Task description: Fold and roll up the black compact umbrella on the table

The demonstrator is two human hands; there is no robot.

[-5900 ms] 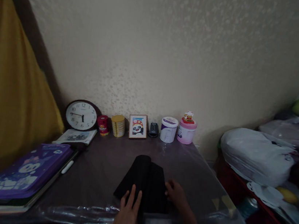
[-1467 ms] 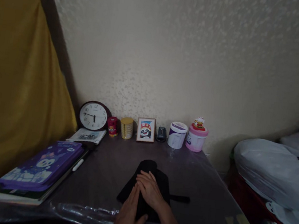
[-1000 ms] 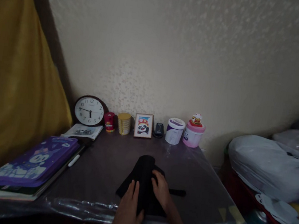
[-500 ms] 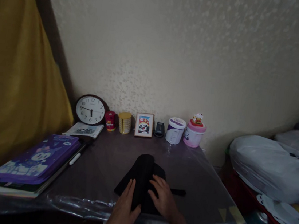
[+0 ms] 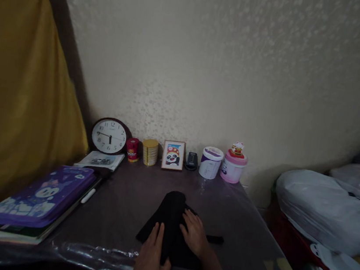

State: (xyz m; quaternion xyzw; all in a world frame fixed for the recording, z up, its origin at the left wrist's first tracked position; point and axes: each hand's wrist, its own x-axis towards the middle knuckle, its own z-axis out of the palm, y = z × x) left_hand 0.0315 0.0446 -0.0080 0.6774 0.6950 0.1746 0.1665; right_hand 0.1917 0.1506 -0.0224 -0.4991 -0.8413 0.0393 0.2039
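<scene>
A folded black cloth (image 5: 169,215) lies on the dark table (image 5: 117,206) near its front edge. My left hand (image 5: 150,259) rests flat on the cloth's near left part, fingers stretched out. My right hand (image 5: 194,235) lies flat on the cloth's right side, fingers spread. A narrow black strap (image 5: 215,239) sticks out to the right from under my right hand. Neither hand grips anything.
Along the wall stand a round clock (image 5: 109,136), a red tin (image 5: 132,149), a gold tin (image 5: 150,152), a framed panda picture (image 5: 173,155), a white tub (image 5: 211,162) and a pink tub (image 5: 233,167). Purple books (image 5: 39,196) lie left. Plastic-wrapped bundles (image 5: 325,212) sit right.
My right hand has slid slightly back and forth over the cloth and now lies a little further up it. My left hand stays flat on the near part. The view shifted slightly.
</scene>
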